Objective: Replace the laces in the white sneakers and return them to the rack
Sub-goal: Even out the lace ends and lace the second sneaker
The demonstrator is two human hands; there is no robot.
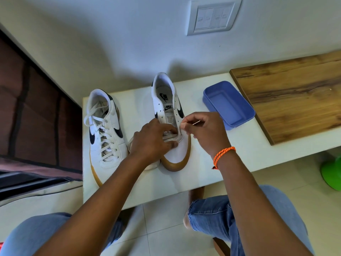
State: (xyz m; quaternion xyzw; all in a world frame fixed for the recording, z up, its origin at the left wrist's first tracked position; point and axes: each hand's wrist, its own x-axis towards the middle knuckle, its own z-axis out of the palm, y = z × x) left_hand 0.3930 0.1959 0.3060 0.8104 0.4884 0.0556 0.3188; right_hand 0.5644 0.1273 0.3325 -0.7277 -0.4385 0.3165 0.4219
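Observation:
Two white sneakers with dark swooshes and tan soles stand on a white bench (212, 163), toes toward me. The left sneaker (105, 133) is fully laced. The right sneaker (168, 115) has lace only through its lowest eyelets. My left hand (153, 141) lies over that shoe's forefoot, fingers curled on the lace and the eyelet flap. My right hand (204, 130) pinches the lace end (196, 123) beside the shoe's right eyelet row. More white lace (153, 166) trails under my left wrist.
An empty blue plastic tub (228, 105) sits to the right of the shoes. A wooden board (291, 97) covers the bench's right end. A wall with a switch plate is behind, a dark panel to the left, a green object (332, 172) on the floor.

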